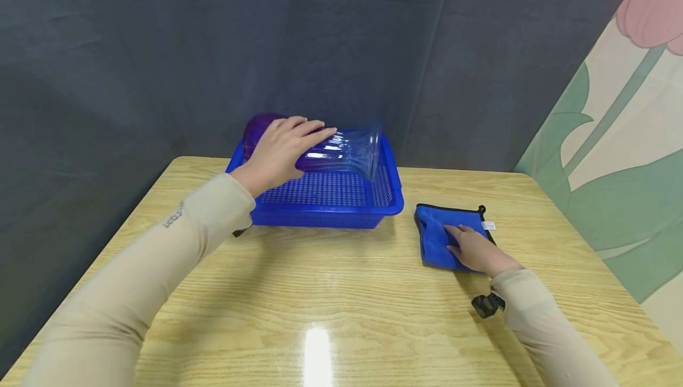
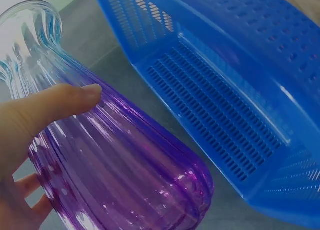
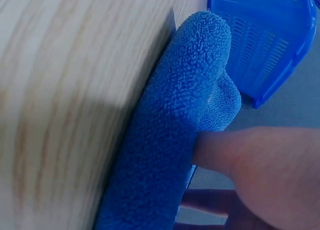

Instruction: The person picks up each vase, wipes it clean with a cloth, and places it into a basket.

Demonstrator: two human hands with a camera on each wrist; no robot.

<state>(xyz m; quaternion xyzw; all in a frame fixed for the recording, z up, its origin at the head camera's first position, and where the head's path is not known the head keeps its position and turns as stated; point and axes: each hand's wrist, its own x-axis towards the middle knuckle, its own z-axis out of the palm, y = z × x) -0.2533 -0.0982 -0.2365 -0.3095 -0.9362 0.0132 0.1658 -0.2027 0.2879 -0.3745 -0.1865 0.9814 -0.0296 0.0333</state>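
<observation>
My left hand (image 1: 280, 153) grips a ribbed glass vase (image 2: 120, 150), purple at the base and fading through blue to a clear flared mouth. In the head view the vase lies sideways over a blue plastic basket (image 1: 320, 219), its mouth pointing right. The left wrist view shows the thumb across the glass and the other fingers partly hidden behind it. At the right, my right hand (image 1: 475, 249) touches a folded blue cloth (image 1: 436, 227) with black edging, thumb and fingers apart on it. The cloth (image 3: 165, 109) lies on the table, a thick fold showing in the right wrist view.
The basket stands near the back edge of the wooden table (image 1: 320, 292), left of the cloth. Behind the table hangs a dark curtain (image 1: 320, 37). A panel with a painted flower (image 1: 629, 114) rises along the right side.
</observation>
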